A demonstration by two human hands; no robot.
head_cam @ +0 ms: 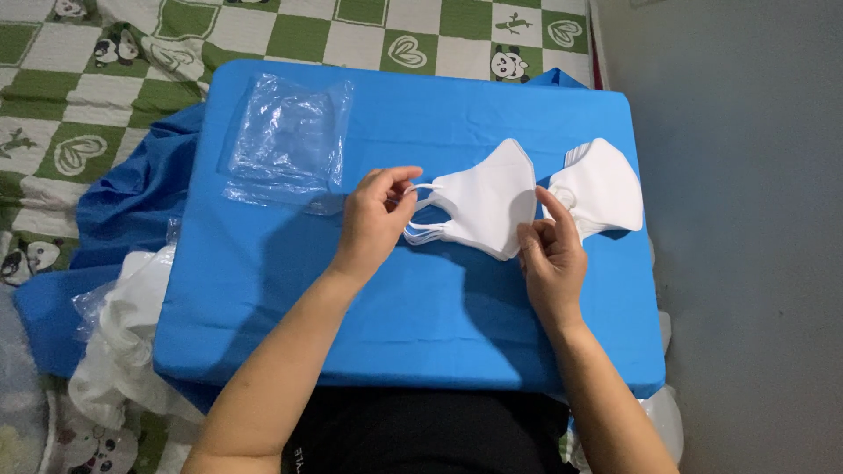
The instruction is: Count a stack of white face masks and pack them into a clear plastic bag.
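A blue surface (pixel 395 325) lies over a green-checked bed (pixel 79 88). Clear bags (pixel 285 140) sit at its far left. A stack of white masks (pixel 483 211) lies mid-surface, long axis left to right, ear loops pointing left. A second stack (pixel 601 189) sits just right. The left hand (pixel 378 219) pinches the loops; the right hand (pixel 551 254) touches the stack's right edge, forefinger raised.

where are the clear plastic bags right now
The clear plastic bags lie at the far left of the blue table, beyond the left hand.
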